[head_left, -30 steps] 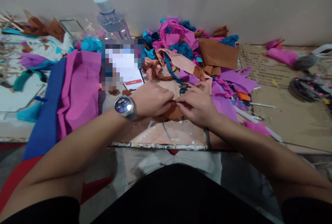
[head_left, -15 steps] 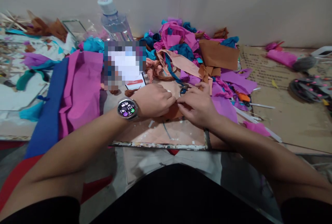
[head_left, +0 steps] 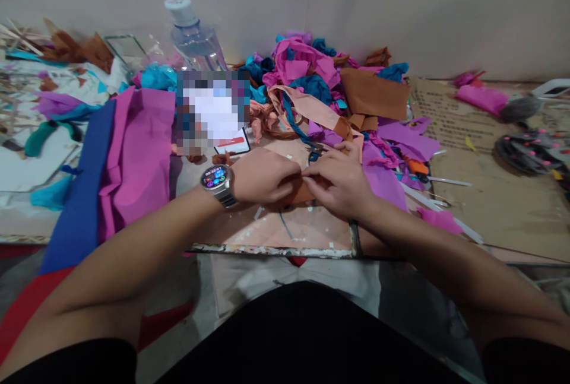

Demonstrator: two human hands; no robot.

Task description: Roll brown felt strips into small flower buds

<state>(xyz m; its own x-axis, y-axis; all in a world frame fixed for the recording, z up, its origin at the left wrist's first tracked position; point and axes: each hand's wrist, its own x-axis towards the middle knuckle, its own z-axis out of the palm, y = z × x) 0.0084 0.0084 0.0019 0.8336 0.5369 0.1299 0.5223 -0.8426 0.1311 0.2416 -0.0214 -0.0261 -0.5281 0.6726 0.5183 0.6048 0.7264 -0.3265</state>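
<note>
My left hand (head_left: 266,176), with a smartwatch (head_left: 214,177) on its wrist, is closed, its back turned up and its fingers curled towards the right. Its fingertips nearly meet those of my right hand (head_left: 341,181), which pinches with thumb and forefinger. A small piece of brown crepe paper (head_left: 303,194) shows under and between the fingertips of both hands; much of it is hidden. Just beyond the right fingers lies a pair of scissors (head_left: 314,154), partly covered. Beneath the hands is a pale worktable (head_left: 249,232) with specks and scraps on it.
A heap of crumpled crepe paper (head_left: 307,63) fills the back. Behind a partly blurred phone (head_left: 234,145) stands a water bottle (head_left: 198,43). Pink (head_left: 146,140) and blue sheets (head_left: 80,206) lie left, overhanging the edge. White sticks (head_left: 454,218) and cardboard (head_left: 472,194) are at right.
My left hand has turned and shifted slightly, and its watch face has tilted and shows another display. My right hand stays almost in place at the brown paper.
</note>
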